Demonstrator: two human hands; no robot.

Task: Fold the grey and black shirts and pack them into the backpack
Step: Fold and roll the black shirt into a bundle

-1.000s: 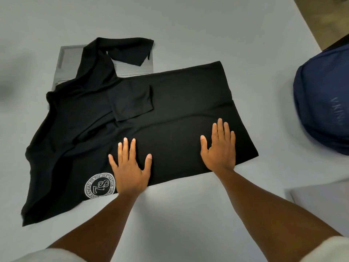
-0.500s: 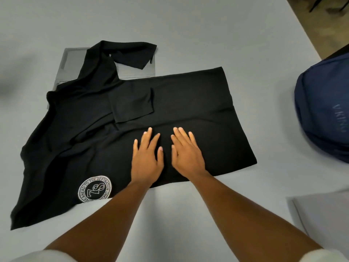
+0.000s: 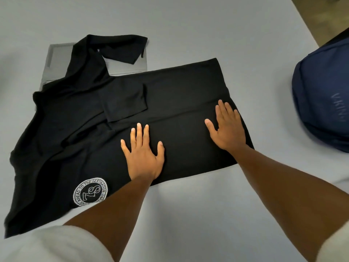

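I see both palms pressed flat, fingers spread, gripping nothing: left hand [image 3: 142,155] and right hand [image 3: 227,127] on the black shirt [image 3: 179,103]. Its bunched ten-o'clock side could crease crookedly; backpack [image 3: 321,103] waits at three o'clock.

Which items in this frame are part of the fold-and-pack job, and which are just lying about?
Part of the job:
black shirt, pressed flat by left hand and right hand
grey shirt, folded, partly under the black one
blue backpack

Lying about:
nothing else on the table
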